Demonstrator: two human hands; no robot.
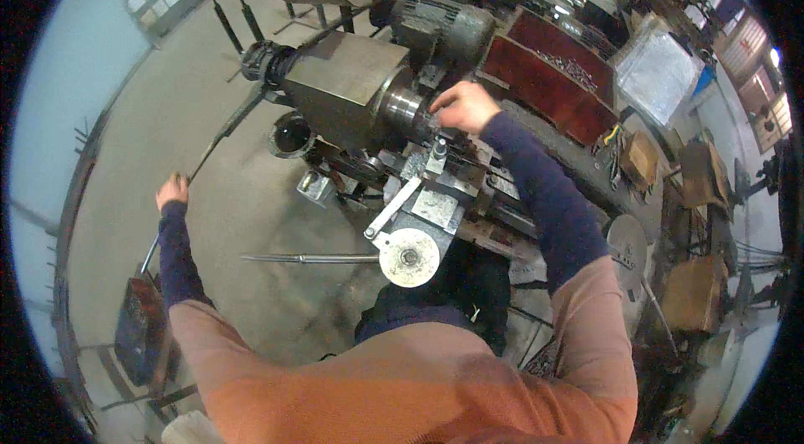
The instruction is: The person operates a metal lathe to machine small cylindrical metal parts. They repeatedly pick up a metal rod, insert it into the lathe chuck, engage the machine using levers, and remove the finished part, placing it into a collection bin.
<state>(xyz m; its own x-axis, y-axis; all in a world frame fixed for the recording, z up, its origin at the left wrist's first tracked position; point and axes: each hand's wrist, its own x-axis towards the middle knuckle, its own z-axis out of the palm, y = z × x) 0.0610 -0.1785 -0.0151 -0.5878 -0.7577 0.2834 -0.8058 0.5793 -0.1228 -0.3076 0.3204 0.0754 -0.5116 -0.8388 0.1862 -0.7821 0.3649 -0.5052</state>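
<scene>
I see the left hand (173,190) wrapped round a long lever (239,116) slanting up-right; the spindle chuck (404,107) lies just left of the nearer right hand (467,107), whose grip I can't make out.

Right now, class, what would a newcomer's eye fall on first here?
Probably the pale round disc, just below centre. Next, the dark red tray at upper right, holding small metal pieces. Then the long lever at left, closed in the left grip, and the right grip by the shiny cylinder above centre.
</scene>
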